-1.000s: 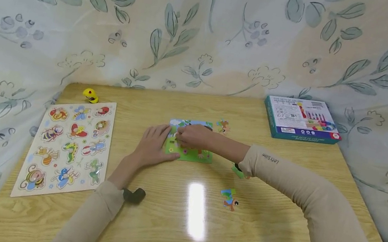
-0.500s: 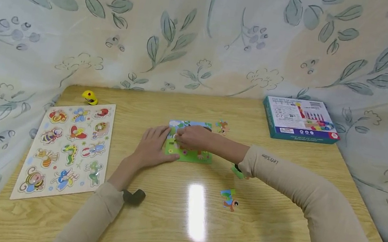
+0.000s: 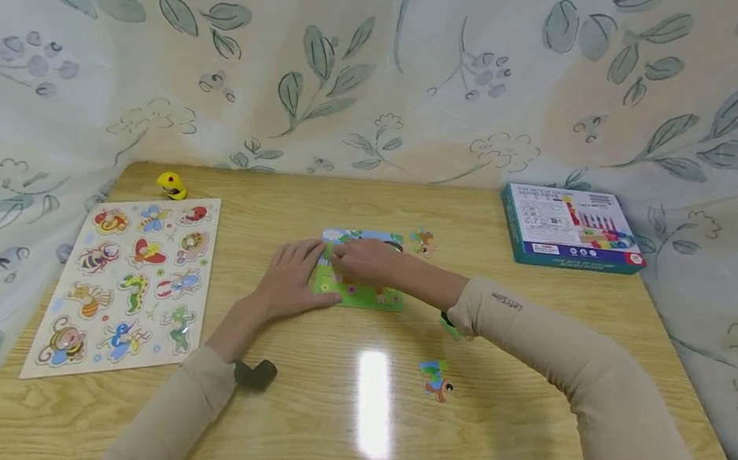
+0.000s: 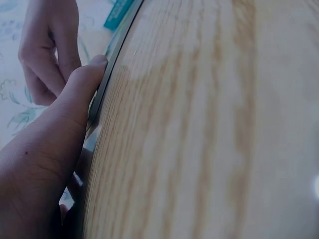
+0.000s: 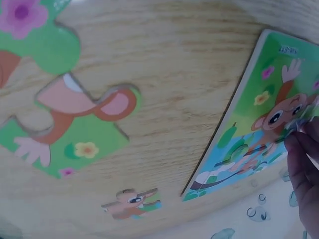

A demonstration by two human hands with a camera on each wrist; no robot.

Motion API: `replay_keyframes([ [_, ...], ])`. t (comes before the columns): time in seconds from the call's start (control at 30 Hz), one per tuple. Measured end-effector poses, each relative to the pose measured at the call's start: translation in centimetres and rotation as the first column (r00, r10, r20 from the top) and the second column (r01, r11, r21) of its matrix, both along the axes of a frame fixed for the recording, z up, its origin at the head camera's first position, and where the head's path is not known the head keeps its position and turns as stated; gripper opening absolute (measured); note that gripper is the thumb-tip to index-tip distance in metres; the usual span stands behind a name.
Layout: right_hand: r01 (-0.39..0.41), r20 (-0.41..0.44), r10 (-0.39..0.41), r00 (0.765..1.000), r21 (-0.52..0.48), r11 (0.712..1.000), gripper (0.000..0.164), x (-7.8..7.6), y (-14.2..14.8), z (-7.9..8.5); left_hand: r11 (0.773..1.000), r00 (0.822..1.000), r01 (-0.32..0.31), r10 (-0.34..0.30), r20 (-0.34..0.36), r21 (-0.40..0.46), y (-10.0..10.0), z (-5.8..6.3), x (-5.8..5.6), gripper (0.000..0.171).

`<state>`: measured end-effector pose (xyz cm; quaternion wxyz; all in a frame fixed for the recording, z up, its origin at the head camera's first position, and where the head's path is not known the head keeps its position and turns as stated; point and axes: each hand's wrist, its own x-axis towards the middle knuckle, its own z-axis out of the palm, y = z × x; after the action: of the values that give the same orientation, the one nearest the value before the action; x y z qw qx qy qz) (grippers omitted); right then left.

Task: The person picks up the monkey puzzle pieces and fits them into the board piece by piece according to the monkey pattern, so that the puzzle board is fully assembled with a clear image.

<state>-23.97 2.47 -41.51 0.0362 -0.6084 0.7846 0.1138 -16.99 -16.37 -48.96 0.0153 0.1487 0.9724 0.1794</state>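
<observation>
The puzzle board [image 3: 373, 300] lies on the table [image 3: 480, 445], left hand [image 3: 289, 282] spread about its near-left corner. Right hand [image 3: 368, 260] fingertips gather over it; whether they pinch anything is indistinct. Good fitting likely calls for bracing, matched outlines and even downward pressure.

The flat puzzle board [image 5: 244, 129] shows a brown monkey [image 5: 275, 118]. It lies on the table [image 3: 304, 427], touching the left hand [image 3: 291, 280] and under the right hand [image 3: 368, 259]. Three loose puzzle pieces [image 3: 435, 386] lie to the right of both.
</observation>
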Motion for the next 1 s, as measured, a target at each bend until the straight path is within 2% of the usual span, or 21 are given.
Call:
replay_keyframes([
  [0.07, 0.036, 0.091, -0.038, 0.995, 0.023, 0.999, 0.027, -0.3, 0.1, 0.1, 1.0, 1.0, -0.001, 0.001, 0.001, -0.001, 0.1, 0.0, 0.0, 0.102],
  [0.1, 0.066, 0.18, -0.067, 0.981, 0.015, 0.998, 0.026, -0.6, 0.2, 0.2, 1.0, 1.0, -0.001, 0.001, 0.001, 0.0, 0.1, 0.1, 0.0, 0.103],
  [0.13, 0.108, 0.267, -0.103, 0.958, -0.005, 0.994, 0.028, -1.1, 0.4, 0.4, 1.0, 1.0, -0.002, 0.002, 0.002, 0.002, 0.1, 0.1, 0.0, 0.103],
  [0.2, 0.225, 0.442, -0.175, 0.88, -0.063, 0.972, 0.032, -2.2, 1.4, 1.0, 1.0, 1.0, -0.009, 0.009, 0.005, -0.001, 0.1, 0.1, 0.1, 0.104],
  [0.3, 0.392, 0.579, -0.226, 0.783, -0.178, 0.902, 0.035, -4.1, 4.0, 2.1, 1.0, 1.0, -0.017, 0.017, 0.001, -0.002, 0.2, 0.1, 0.0, 0.105],
  [0.37, 0.46, 0.569, -0.275, 0.775, -0.21, 0.863, 0.039, -5.2, 6.3, 2.8, 1.0, 1.0, -0.022, 0.022, 0.001, -0.006, 0.2, 0.1, 0.0, 0.105],
  [0.43, 0.484, 0.533, -0.317, 0.785, -0.207, 0.85, 0.04, -6.0, 8.6, 2.8, 1.0, 1.0, -0.023, 0.023, 0.001, -0.012, 0.2, 0.1, -0.1, 0.106],
  [0.47, 0.5, 0.53, -0.34, 0.777, -0.191, 0.845, 0.041, -6.2, 9.7, 2.8, 1.0, 1.0, -0.023, 0.023, 0.0, -0.01, 0.2, 0.1, -0.1, 0.106],
  [0.6, 0.511, 0.503, -0.383, 0.775, -0.143, 0.847, 0.042, -6.5, 13.1, 2.1, 1.0, 1.0, -0.022, 0.022, -0.017, -0.008, 0.1, 0.1, -0.1, 0.104],
  [0.67, 0.51, 0.49, -0.393, 0.778, -0.128, 0.851, 0.042, -6.4, 14.3, 2.0, 1.0, 0.999, -0.023, 0.022, -0.03, -0.005, 0.1, 0.1, -0.1, 0.104],
  [0.7, 0.499, 0.476, -0.39, 0.789, -0.126, 0.857, 0.041, -6.4, 14.7, 1.9, 1.0, 0.999, -0.024, 0.024, -0.034, -0.008, 0.1, 0.1, -0.1, 0.103],
  [0.87, 0.487, 0.45, -0.399, 0.799, -0.095, 0.868, 0.039, -6.2, 16.4, 1.5, 1.0, 0.999, -0.028, 0.028, -0.031, -0.008, 0.2, -0.3, 0.0, 0.104],
  [1.0, 0.496, 0.45, -0.421, 0.788, -0.059, 0.866, 0.04, -6.2, 16.9, 1.1, 1.0, 0.999, -0.026, 0.026, -0.02, -0.005, 0.4, -0.6, 0.1, 0.105],
])
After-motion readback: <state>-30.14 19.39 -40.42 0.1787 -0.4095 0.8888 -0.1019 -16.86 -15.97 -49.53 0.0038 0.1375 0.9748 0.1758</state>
